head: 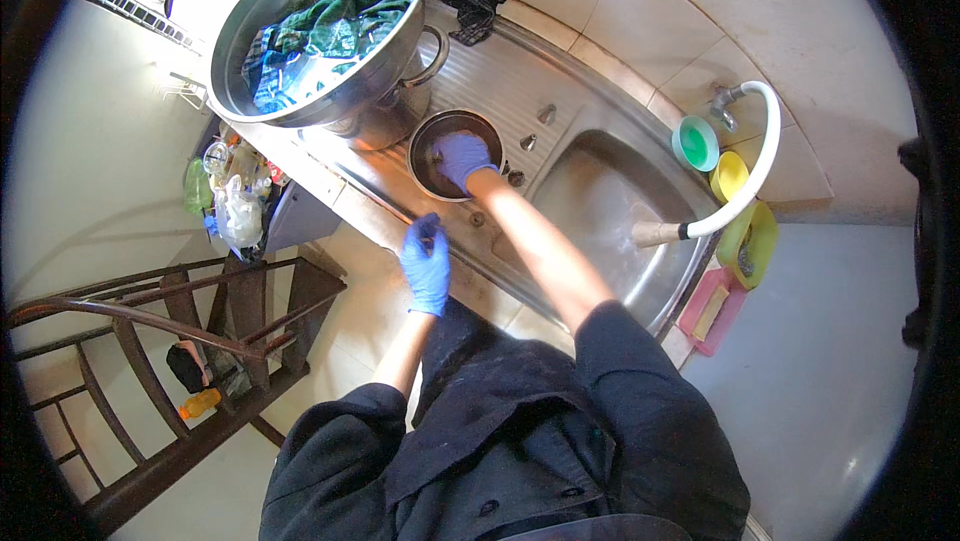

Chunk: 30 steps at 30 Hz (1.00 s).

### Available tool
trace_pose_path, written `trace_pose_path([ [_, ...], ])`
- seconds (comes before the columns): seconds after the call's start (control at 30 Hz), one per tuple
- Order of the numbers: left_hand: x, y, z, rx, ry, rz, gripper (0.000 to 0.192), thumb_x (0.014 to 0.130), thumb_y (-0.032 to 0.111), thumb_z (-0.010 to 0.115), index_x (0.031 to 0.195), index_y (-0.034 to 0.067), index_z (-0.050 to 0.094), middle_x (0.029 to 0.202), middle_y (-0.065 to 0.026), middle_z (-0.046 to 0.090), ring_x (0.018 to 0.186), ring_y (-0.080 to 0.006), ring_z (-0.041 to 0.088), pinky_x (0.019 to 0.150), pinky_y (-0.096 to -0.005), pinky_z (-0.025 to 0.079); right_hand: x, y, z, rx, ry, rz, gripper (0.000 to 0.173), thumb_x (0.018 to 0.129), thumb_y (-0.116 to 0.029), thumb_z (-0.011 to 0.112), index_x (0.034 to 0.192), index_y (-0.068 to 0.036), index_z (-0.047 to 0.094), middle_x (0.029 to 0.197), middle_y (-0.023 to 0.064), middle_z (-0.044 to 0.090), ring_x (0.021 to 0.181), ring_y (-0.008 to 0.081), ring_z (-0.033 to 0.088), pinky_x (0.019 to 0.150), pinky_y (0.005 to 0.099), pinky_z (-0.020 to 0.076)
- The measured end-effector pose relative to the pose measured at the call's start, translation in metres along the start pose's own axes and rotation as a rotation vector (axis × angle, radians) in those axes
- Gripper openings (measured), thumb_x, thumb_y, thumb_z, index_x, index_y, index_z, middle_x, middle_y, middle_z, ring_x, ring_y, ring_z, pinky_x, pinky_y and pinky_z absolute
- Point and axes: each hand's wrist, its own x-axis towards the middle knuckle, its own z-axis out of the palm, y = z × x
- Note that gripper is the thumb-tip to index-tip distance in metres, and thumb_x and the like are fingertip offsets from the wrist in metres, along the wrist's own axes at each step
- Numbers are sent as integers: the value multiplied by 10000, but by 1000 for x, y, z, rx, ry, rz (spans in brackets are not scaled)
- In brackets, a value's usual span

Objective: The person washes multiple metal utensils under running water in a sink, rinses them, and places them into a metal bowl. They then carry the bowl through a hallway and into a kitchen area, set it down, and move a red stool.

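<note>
My right hand (463, 157), in a blue-violet glove, reaches into a dark-bottomed round metal pot (417, 175) on the ribbed steel drainboard (491, 91). Its fingertips are partly hidden inside, and whether they grip anything is unclear. By the counter's front edge, my left hand (425, 267) hovers in a blue glove with its fingers curled in; nothing shows in it. Small cone-shaped metal pieces, which look like piping nozzles (529, 142), lie between the pot and the sink basin (592, 203).
A large two-handled steel pot (429, 65) at the back left holds wet plaid cloths (337, 31). A dark cloth (472, 5) lies by the wall. A white hose (769, 143) runs from the tap (724, 106). Coloured tubs (729, 175) line the right edge. Below left stand a rubbish bin (300, 217) and dark wooden furniture (172, 316).
</note>
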Motion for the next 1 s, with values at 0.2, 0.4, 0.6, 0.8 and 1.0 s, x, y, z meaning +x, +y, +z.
trace_pose_path([
  [0.2, 70, 37, 13, 123, 42, 271, 292, 818, 116, 566, 1093, 24, 529, 999, -146, 591, 893, -263, 584, 763, -337, 462, -25, 13, -42, 889, 102, 147, 297, 770, -285, 628, 907, -22, 634, 842, 132, 639, 733, 199, 603, 688, 306, 472],
  [0.4, 77, 65, 63, 99, -534, 507, 299, 822, 104, 576, 1104, 20, 526, 989, -158, 589, 896, -281, 582, 784, -335, 465, -128, 38, -65, 1080, 313, 206, 235, 841, -215, 575, 943, -13, 638, 825, 64, 644, 729, 110, 575, 641, 260, 452],
  [0.6, -7, 44, 135, -43, -970, 352, 280, 816, 72, 567, 1091, 56, 512, 869, -61, 569, 759, -138, 534, 696, -270, 451, -269, 79, -38, 1681, 663, 750, 253, 882, -195, 522, 1054, -17, 572, 980, 74, 622, 888, 156, 597, 749, 278, 488],
  [0.8, -52, 29, 197, -200, -1193, -65, 270, 819, 134, 602, 1076, 102, 526, 805, 44, 476, 713, -70, 426, 673, -220, 405, -305, 134, 9, 2133, 795, 700, 214, 883, -212, 507, 977, -39, 592, 866, 57, 621, 787, 142, 592, 736, 267, 487],
  [1.0, -72, 31, 221, -453, -1043, -309, 226, 825, 167, 604, 1017, 51, 579, 782, 24, 556, 636, -54, 453, 588, -196, 391, -308, 140, 16, 1714, 758, 724, 250, 899, -273, 487, 969, -57, 591, 905, 25, 554, 829, 118, 517, 684, 263, 467],
])
